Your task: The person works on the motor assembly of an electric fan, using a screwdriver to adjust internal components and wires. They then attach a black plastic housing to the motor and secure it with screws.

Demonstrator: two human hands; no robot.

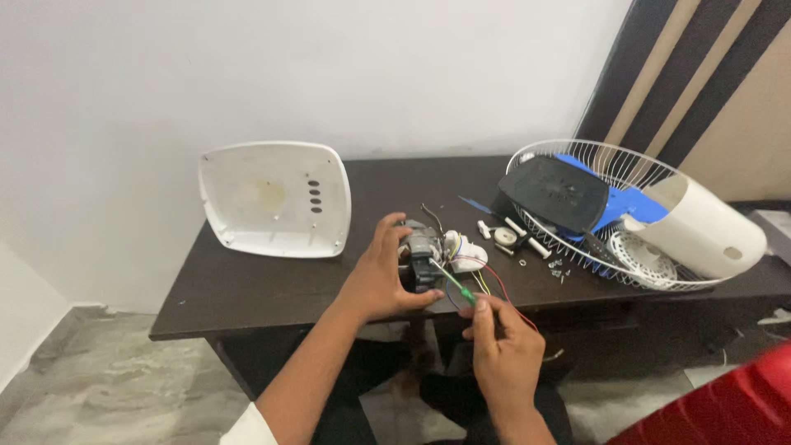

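A small fan motor (424, 257) with coloured wires (486, 280) sits near the front edge of a dark wooden table (247, 288). My left hand (381, 276) wraps around the motor's left side and holds it. My right hand (498, 346) pinches a thin green-handled screwdriver (456, 284), whose tip points up-left into the motor. A white plastic part (463, 251) hangs off the motor's right side.
A white fan base cover (276, 198) leans against the wall at the left. At the right lie a wire fan grille (593, 214) with a black cover and blue blade inside, a white housing (700, 231), and loose screws and small parts (527, 247). A red object (725, 408) is at the lower right.
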